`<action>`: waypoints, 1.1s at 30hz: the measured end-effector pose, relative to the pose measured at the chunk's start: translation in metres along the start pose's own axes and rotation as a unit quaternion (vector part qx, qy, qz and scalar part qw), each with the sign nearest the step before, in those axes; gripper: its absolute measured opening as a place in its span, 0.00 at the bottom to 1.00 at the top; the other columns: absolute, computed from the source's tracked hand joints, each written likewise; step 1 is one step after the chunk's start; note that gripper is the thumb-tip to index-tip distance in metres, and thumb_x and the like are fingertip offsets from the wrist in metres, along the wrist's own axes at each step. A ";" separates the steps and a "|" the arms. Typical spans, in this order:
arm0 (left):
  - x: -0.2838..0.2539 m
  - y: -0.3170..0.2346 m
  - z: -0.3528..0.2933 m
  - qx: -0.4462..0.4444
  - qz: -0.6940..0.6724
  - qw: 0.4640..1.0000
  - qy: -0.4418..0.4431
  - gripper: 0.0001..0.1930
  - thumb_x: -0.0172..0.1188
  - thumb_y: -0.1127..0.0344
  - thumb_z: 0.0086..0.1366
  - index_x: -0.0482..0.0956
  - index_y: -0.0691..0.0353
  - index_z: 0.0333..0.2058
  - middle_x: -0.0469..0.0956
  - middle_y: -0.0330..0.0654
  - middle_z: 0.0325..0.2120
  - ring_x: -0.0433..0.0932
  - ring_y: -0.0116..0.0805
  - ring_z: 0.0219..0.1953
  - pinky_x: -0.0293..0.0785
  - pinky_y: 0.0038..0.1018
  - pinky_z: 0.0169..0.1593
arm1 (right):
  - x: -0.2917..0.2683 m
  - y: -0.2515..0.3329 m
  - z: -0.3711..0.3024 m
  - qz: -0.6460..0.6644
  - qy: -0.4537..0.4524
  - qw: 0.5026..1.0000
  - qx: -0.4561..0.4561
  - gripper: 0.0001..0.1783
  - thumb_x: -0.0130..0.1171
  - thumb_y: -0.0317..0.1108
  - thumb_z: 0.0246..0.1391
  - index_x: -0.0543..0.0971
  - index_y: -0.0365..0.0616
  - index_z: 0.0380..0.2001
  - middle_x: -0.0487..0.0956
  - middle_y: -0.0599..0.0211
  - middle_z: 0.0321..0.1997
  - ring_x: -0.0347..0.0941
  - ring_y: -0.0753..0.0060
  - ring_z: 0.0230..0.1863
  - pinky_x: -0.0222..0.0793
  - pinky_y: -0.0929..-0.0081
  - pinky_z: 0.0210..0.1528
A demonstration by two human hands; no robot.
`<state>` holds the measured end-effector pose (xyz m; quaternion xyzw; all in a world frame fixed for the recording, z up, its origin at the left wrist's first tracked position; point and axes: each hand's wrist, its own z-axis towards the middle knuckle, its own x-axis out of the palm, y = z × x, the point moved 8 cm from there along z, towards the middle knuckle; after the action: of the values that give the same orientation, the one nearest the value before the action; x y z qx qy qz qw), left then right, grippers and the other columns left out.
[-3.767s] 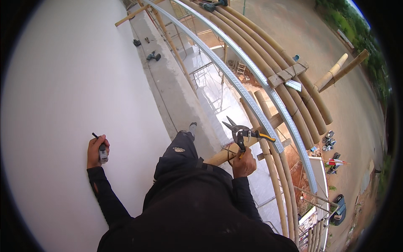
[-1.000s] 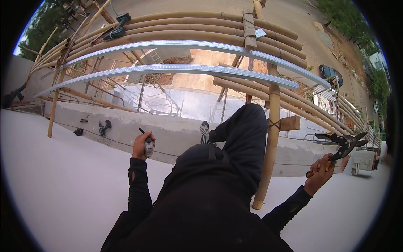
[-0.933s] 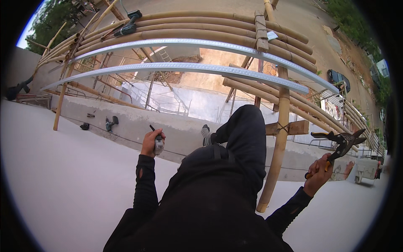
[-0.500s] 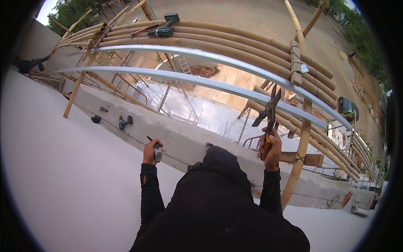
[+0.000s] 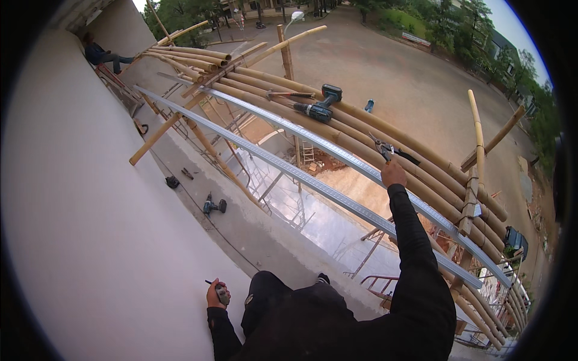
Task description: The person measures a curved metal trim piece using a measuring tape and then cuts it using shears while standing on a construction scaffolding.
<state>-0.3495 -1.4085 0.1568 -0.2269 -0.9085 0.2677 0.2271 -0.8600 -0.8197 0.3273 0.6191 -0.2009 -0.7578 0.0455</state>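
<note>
snips (image 5: 385,149), grey-bladed and dark-handled, in the person's right hand (image 5: 394,173)

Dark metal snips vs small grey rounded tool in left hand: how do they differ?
Shape: the dark metal snips are long and bladed; the small grey rounded tool is compact. Position: the snips are out over the tan bamboo poles; the tool is low beside the black trouser knee. Both are handheld.

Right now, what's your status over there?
Left hand: holding small grey device, dark pen-like stick. Right hand: on snips, at bamboo poles. Cordless drill lying on those poles.
</note>
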 end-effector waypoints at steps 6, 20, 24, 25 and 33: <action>-0.017 -0.024 0.036 -0.035 -0.018 0.999 -0.027 0.16 0.57 0.51 0.63 0.73 0.56 0.23 0.69 0.36 0.14 0.68 0.32 0.13 0.66 0.27 0.18 | 0.059 0.003 0.063 -0.065 0.053 0.996 0.038 0.17 0.44 0.42 0.58 0.73 0.43 0.42 0.79 0.48 0.45 0.76 0.44 0.48 0.70 0.50 0.49; 0.029 -0.194 0.185 -0.042 0.205 0.978 0.024 0.21 0.57 0.50 0.65 0.78 0.60 0.21 0.74 0.37 0.15 0.74 0.29 0.16 0.71 0.26 0.22 | 0.105 -0.007 0.109 -0.207 0.023 0.970 0.124 0.17 0.52 0.34 0.55 0.73 0.48 0.50 0.75 0.57 0.51 0.74 0.53 0.53 0.72 0.53 0.52; 0.029 -0.196 0.168 -0.061 0.191 0.979 0.027 0.21 0.56 0.50 0.66 0.78 0.60 0.22 0.75 0.37 0.16 0.74 0.29 0.16 0.71 0.25 0.23 | 0.096 0.023 0.097 -0.225 0.034 0.962 0.149 0.19 0.56 0.33 0.54 0.76 0.58 0.50 0.72 0.63 0.49 0.71 0.58 0.54 0.71 0.54 0.54; 0.039 -0.193 0.170 -0.074 0.181 0.980 0.040 0.21 0.56 0.49 0.66 0.78 0.60 0.22 0.75 0.36 0.17 0.73 0.28 0.16 0.71 0.25 0.23 | 0.096 0.009 0.103 -0.199 0.021 0.963 0.181 0.21 0.56 0.32 0.53 0.76 0.60 0.51 0.74 0.62 0.49 0.73 0.58 0.54 0.71 0.56 0.54; 0.093 -0.165 0.172 -0.109 0.245 0.960 0.084 0.23 0.54 0.47 0.67 0.78 0.61 0.23 0.75 0.38 0.18 0.74 0.28 0.18 0.72 0.25 0.24 | 0.121 -0.052 0.140 -0.127 0.015 0.988 0.087 0.28 0.60 0.37 0.47 0.75 0.58 0.55 0.78 0.53 0.49 0.75 0.49 0.51 0.71 0.53 0.53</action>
<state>-0.5635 -1.5487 0.1514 -0.4877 -0.8263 0.1946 0.2036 -1.0119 -0.7758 0.2183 0.6528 -0.1849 -0.7275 -0.1020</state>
